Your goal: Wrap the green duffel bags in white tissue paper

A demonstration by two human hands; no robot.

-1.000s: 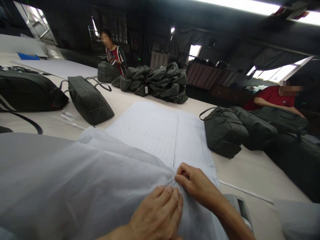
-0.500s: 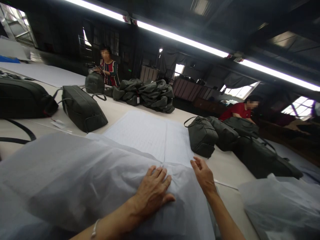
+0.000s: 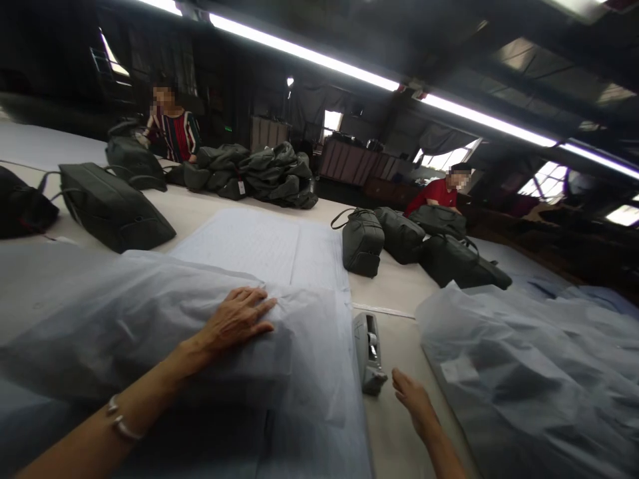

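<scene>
A translucent white plastic bag (image 3: 164, 313) lies across the near left of the table, with a darker bulky shape showing through it. My left hand (image 3: 237, 318) rests on top of it near its right end, fingers extended and holding nothing. Beside the plastic bag stands a grey tape dispenser (image 3: 368, 352) with a roll in it. My right hand (image 3: 414, 399) is just right of the dispenser's near end, not touching it, with fingers stretched out and no object in them. Under and beyond the plastic bag lies a stack of white sheets (image 3: 249, 243).
Dark green bags (image 3: 114, 206) stand at the left, and several more dark green bags (image 3: 363, 243) at the right. A heap of soft bags (image 3: 254, 173) lies at the back. Another plastic-wrapped bundle (image 3: 529, 359) fills the near right. Two people work across the table.
My right hand has left the edge of the plastic and moved down and right, towards the tape dispenser. My left hand stays on the plastic bag. The view has turned right.
</scene>
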